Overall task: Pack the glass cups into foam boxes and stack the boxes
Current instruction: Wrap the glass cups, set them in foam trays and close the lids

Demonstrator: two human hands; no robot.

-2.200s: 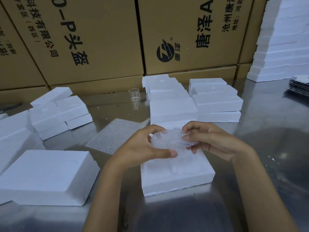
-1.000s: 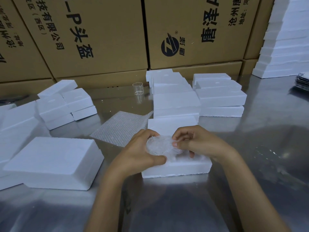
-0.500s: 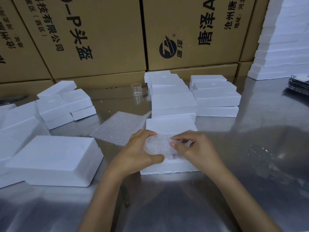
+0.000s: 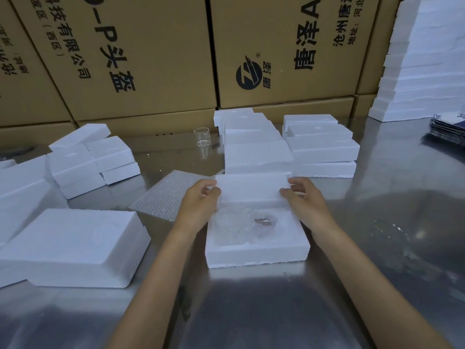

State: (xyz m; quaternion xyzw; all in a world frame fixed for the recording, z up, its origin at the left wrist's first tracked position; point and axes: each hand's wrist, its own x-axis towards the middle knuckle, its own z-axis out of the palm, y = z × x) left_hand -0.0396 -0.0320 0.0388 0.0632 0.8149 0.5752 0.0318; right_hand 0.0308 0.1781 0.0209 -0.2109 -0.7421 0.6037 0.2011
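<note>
**Both hands hold a foam lid over the open box**

On the metal desk (image 4: 377, 222), near its middle, lies an open foam box (image 4: 256, 250). Inside its hollow rests a cup wrapped in bubble film (image 4: 241, 222). The left hand (image 4: 198, 200) grips the left end of a foam lid (image 4: 251, 188) and the right hand (image 4: 304, 200) grips the right end, fingers curled on the edges. The lid is at the far side of the box, tilted. A bare glass cup (image 4: 202, 140) stands upright towards the far edge, beside a stack of foam boxes (image 4: 256, 152). A bubble wrap sheet (image 4: 168, 195) lies flat just left of the left hand. Cardboard cartons (image 4: 151, 59) stand behind the far edge.
</note>
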